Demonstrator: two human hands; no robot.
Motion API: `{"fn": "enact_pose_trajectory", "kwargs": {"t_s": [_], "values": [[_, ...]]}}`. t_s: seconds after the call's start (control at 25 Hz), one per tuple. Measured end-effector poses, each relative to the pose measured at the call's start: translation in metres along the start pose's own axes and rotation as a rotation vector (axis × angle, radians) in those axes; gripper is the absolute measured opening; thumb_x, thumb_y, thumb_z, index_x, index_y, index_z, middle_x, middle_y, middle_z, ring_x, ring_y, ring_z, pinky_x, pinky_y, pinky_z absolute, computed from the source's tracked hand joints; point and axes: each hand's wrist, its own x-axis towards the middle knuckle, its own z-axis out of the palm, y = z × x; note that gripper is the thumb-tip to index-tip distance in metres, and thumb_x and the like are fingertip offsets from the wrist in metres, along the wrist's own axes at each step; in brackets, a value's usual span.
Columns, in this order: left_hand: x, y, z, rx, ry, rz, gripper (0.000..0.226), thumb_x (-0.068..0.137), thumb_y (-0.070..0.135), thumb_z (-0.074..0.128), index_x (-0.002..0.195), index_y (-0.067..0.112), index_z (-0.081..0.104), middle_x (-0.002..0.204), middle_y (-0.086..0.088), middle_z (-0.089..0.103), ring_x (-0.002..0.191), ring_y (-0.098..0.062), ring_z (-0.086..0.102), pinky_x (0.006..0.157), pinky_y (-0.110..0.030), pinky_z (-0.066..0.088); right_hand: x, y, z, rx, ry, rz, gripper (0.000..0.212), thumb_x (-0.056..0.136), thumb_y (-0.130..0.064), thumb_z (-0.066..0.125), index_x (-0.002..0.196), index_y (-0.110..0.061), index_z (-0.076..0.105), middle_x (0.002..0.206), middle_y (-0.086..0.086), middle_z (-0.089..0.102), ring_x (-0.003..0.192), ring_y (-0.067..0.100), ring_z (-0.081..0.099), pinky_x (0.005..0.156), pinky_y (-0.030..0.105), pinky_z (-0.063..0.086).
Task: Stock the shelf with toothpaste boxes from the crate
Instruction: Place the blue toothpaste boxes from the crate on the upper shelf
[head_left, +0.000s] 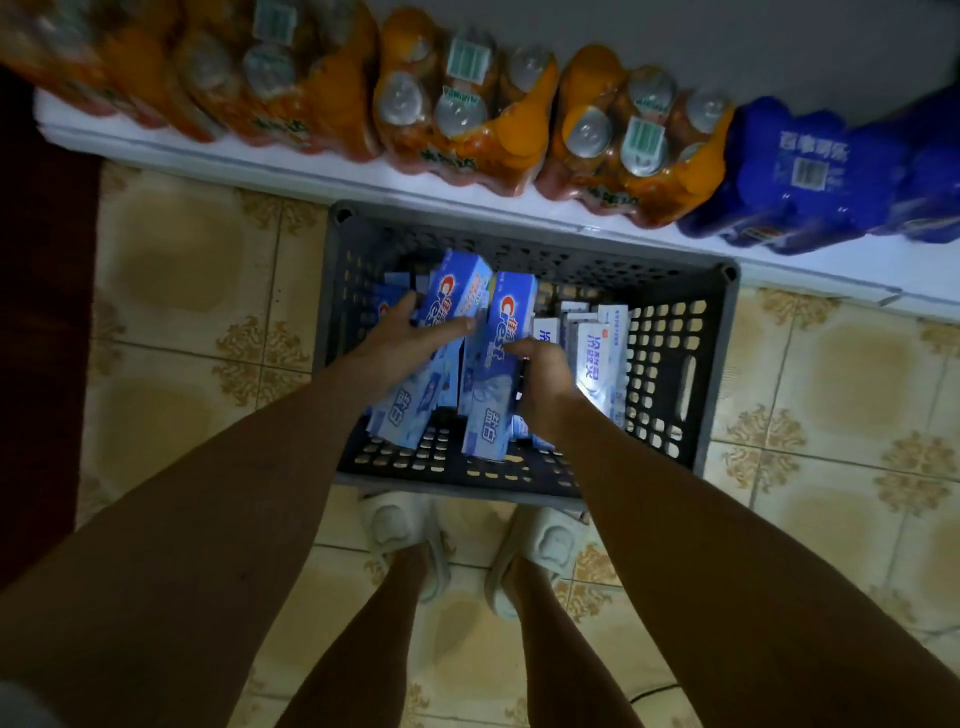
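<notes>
A dark grey perforated crate (675, 374) stands on the tiled floor in front of my feet. Inside it, my left hand (400, 343) grips a blue Crest toothpaste box (457, 296), with the thumb across its front. My right hand (545, 384) grips a second blue Crest box (498, 364) beside it. Both boxes stand tilted, their tops raised above the others. Several white and pale-blue toothpaste boxes (597, 353) stand upright at the crate's right side. More blue boxes lie partly hidden under my hands.
A low white shelf (260, 156) runs across the top, just behind the crate. It holds shrink-wrapped packs of orange drink bottles (457, 109) and blue packs (810, 171) at the right. My feet in white slippers (395, 525) stand just in front of the crate.
</notes>
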Motion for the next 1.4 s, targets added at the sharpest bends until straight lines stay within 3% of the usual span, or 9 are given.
{"fn": "enact_pose_trajectory", "kwargs": {"t_s": [0.24,0.36,0.52,0.68,0.84,1.0,1.16,1.28,1.4], "values": [[-0.087,0.042,0.013,-0.096,0.007,-0.075,0.068,0.089,0.074,0.037,0.126,0.021,0.058,0.118,0.001,0.066,0.105,-0.022,0.065,0.099,-0.044,0.048,-0.093,-0.025,0.009,0.115,-0.145,0.043,0.027,0.089,-0.02,0.043,0.097,-0.006,0.065,0.091,0.015,0.069,0.078,0.03,0.063,0.09,0.044,0.049],[-0.143,0.06,0.016,-0.319,0.038,-0.143,0.043,0.1,0.05,0.038,0.095,0.019,0.067,0.088,-0.002,0.073,0.077,-0.018,0.069,0.072,-0.029,0.052,-0.151,-0.037,0.009,0.075,-0.169,0.041,0.031,0.088,-0.024,0.043,0.104,-0.005,0.062,0.091,0.016,0.068,0.073,0.029,0.062,0.08,0.039,0.049],[-0.236,0.101,0.008,-0.425,0.009,-0.154,0.045,0.095,0.045,0.049,0.114,0.008,0.066,0.105,-0.014,0.073,0.094,-0.033,0.068,0.084,-0.038,0.052,-0.257,-0.062,0.019,0.051,-0.169,0.023,0.038,0.084,-0.027,0.046,0.109,-0.004,0.062,0.102,0.019,0.068,0.078,0.032,0.065,0.078,0.038,0.05],[-0.329,0.16,-0.006,-0.463,-0.025,0.002,0.05,0.097,0.044,0.051,0.131,0.009,0.058,0.124,-0.017,0.067,0.109,-0.034,0.066,0.088,-0.046,0.056,-0.361,-0.099,0.029,-0.015,-0.196,-0.174,0.069,0.076,-0.029,0.058,0.136,0.002,0.042,0.124,0.027,0.061,0.096,0.037,0.064,0.082,0.048,0.056],[-0.403,0.223,-0.016,-0.483,-0.067,0.22,0.042,0.101,0.037,0.048,0.13,0.008,0.057,0.12,-0.013,0.069,0.106,-0.028,0.069,0.085,-0.043,0.057,-0.445,-0.139,0.037,-0.076,-0.282,-0.345,0.058,0.082,-0.029,0.058,0.132,-0.004,0.041,0.126,0.024,0.061,0.103,0.038,0.064,0.093,0.055,0.051],[-0.454,0.283,-0.033,-0.472,0.074,0.383,0.067,0.091,0.054,0.055,0.131,0.0,0.048,0.111,-0.022,0.068,0.088,-0.031,0.072,0.069,-0.041,0.058,-0.52,-0.188,0.045,-0.179,-0.306,-0.512,0.038,0.097,-0.024,0.053,0.13,-0.01,0.042,0.101,0.015,0.068,0.078,0.026,0.067,0.072,0.043,0.058],[-0.5,0.336,-0.05,-0.664,0.121,0.461,0.054,0.098,0.055,0.042,0.128,0.011,0.044,0.109,-0.02,0.068,0.097,-0.034,0.068,0.083,-0.051,0.056,-0.588,-0.231,0.057,-0.392,-0.261,-0.643,0.035,0.094,-0.037,0.06,0.123,-0.023,0.047,0.095,0.008,0.07,0.068,0.019,0.066,0.06,0.031,0.055],[-0.529,0.374,-0.064,-0.812,0.163,0.569,0.046,0.099,0.05,0.045,0.129,0.015,0.049,0.112,-0.011,0.069,0.11,-0.031,0.064,0.099,-0.05,0.049,-0.629,-0.251,0.075,-0.556,-0.2,-0.766,0.062,0.075,-0.042,0.081,0.122,-0.021,0.046,0.104,0.002,0.072,0.08,0.017,0.071,0.07,0.034,0.057],[-0.558,0.399,-0.082,-0.913,0.102,0.66,0.05,0.098,0.044,0.051,0.136,0.011,0.047,0.125,-0.013,0.067,0.112,-0.031,0.066,0.095,-0.055,0.052,-0.664,-0.262,0.098,-0.61,-0.209,-0.845,0.07,0.065,-0.026,0.09,0.119,-0.018,0.047,0.104,0.004,0.073,0.089,0.025,0.073,0.082,0.047,0.059]]}}
